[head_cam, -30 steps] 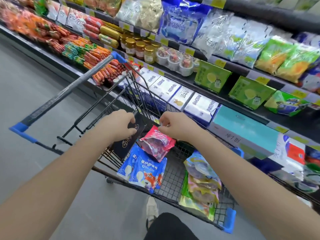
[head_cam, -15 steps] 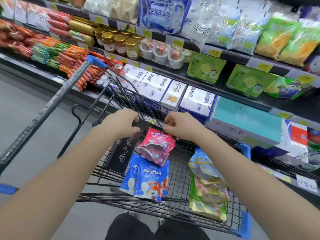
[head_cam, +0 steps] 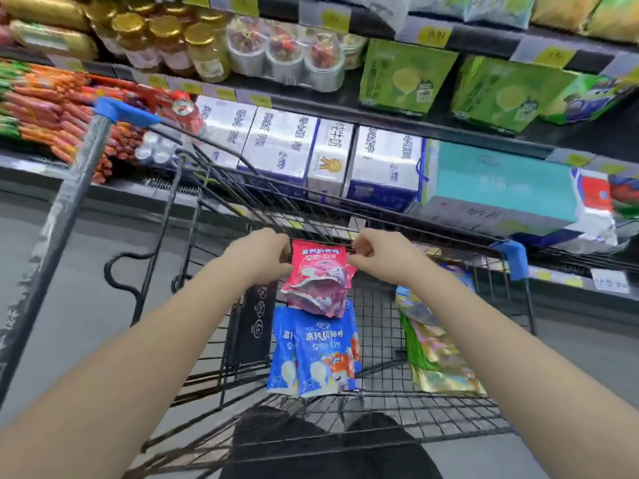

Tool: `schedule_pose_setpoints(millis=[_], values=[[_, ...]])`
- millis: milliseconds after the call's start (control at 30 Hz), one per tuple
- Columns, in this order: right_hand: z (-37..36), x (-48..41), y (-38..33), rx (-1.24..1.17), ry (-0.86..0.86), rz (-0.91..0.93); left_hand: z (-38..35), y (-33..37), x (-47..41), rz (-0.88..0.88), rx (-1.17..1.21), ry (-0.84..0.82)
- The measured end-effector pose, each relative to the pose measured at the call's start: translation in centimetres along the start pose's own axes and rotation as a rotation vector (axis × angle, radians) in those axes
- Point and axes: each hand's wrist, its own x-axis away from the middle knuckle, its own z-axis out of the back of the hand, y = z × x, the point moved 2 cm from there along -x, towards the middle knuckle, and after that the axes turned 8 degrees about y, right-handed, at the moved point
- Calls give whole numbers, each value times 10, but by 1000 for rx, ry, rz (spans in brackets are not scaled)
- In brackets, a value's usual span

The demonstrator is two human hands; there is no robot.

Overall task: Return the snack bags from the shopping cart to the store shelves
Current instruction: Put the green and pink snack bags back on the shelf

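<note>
Pink snack bag (head_cam: 320, 271), glossy crinkled plastic with a cartoon print, hangs over the basket of the shopping cart (head_cam: 345, 202). My left grip (head_cam: 257, 259) and my right grip (head_cam: 387, 259) pinch its top corners, fingers curled at either end of the upper edge, close to the cart's far wire rim. Its lower half is crumpled and overlaps the top of the flat blue snack bags (head_cam: 316, 354) lying on the basket's wire mesh bottom. To their right sits a pile of shiny green and gold bags (head_cam: 439, 354); to their left a black placard (head_cam: 257, 323) stands against the basket's side. The cart is thin dark wire with a blue plastic corner cap (head_cam: 511, 257) and a grey handle bar (head_cam: 69, 209). Just beyond it the store shelves (head_cam: 484, 31) carry white milk cartons (head_cam: 276, 143), a teal box (head_cam: 501, 181), green boxes (head_cam: 404, 77), gold-lidded jars (head_cam: 204, 53) and red sausages (head_cam: 45, 108). Smooth grey floor (head_cam: 69, 288) lies beneath.
</note>
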Motion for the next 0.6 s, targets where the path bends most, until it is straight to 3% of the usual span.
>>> schedule_pose_setpoints(millis=[500,600], values=[[-114,-77,82,-308,-78,-453,-83,-18,-56,24,48,-105],[-141,-93,96,-592,-122,-613,-97,-18,-64,49,75,-108]])
